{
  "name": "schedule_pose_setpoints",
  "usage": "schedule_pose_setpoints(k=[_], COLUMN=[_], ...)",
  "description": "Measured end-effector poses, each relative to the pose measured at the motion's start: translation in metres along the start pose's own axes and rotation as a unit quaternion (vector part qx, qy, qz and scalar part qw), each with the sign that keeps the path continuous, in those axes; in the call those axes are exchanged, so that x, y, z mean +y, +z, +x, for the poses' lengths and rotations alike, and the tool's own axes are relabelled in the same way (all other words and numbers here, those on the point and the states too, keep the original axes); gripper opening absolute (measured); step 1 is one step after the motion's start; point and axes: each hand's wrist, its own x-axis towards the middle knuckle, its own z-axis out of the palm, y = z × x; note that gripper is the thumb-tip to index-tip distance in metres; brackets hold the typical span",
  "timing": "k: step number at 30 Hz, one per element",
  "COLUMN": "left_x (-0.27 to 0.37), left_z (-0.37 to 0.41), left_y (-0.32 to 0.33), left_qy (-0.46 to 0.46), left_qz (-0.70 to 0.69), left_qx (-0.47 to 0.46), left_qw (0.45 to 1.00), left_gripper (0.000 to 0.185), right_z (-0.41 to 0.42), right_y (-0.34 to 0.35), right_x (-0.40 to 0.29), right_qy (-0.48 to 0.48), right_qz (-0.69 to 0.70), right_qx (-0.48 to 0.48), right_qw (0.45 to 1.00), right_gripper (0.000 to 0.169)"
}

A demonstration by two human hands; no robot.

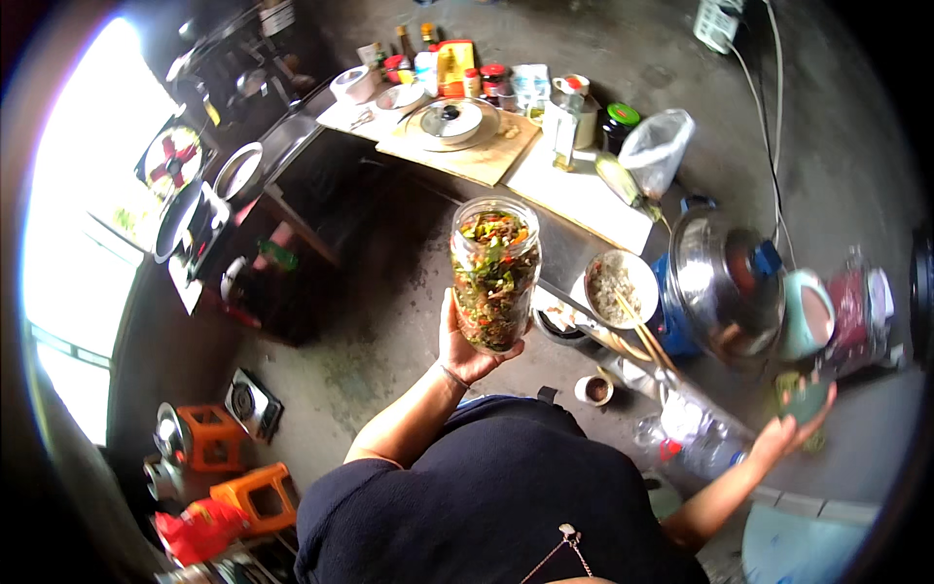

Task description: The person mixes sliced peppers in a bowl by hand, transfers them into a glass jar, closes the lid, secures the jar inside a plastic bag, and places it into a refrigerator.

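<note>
My left hand (471, 347) supports a clear glass jar (496, 281) in front of my chest. The jar is open at the top and packed nearly to the neck with chopped green, red and orange vegetables. Far out to the right, my right hand (792, 427) grips a dark green round object (808, 403), which looks like a jar lid; blur hides its detail. Between the two hands stands a white bowl (638, 271) of pale chopped food, with chopsticks (642, 328) resting in it.
A worktop (584, 208) carries a wooden cutting board (503, 157), a plate under a glass lid (456, 124), and several bottles and jars. A large metal basin (704, 285) stands at right. Plastic bottles (704, 445) lie below it. Orange stools (255, 493) are at lower left.
</note>
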Motion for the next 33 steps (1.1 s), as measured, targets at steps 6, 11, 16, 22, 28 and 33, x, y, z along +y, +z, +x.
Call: schedule_pose_setpoints(k=[6, 11, 16, 22, 28, 33], left_x=[0.068, 0.115, 0.139, 0.145, 0.111, 0.034], left_z=[-0.055, -0.105, -0.145, -0.174, -0.195, -0.159], left_y=[-0.021, -0.030, -0.036, -0.041, -0.085, -0.095], left_qy=[-0.011, -0.098, -0.162, -0.169, -0.096, -0.125], left_qz=[0.073, 0.149, 0.175, 0.191, 0.273, 0.245], left_qx=[0.105, 0.236, 0.292, 0.370, 0.322, 0.273], left_qw=[0.992, 0.955, 0.926, 0.893, 0.901, 0.922], left_gripper=[0.069, 0.071, 0.074, 0.077, 0.088, 0.084], right_z=[-0.107, -0.155, -0.178, -0.195, -0.192, -0.187], right_y=[0.214, 0.274, 0.302, 0.307, 0.275, 0.186], right_x=[-0.114, -0.165, -0.190, -0.207, -0.230, -0.183], right_qy=[-0.021, -0.009, -0.082, -0.196, -0.016, 0.046], right_qz=[0.223, 0.265, 0.155, 0.080, -0.152, 0.101], right_qx=[-0.380, -0.448, -0.535, -0.555, -0.619, -0.514], right_qw=[0.898, 0.854, 0.827, 0.804, 0.770, 0.851], right_gripper=[0.082, 0.091, 0.087, 0.077, 0.086, 0.103])
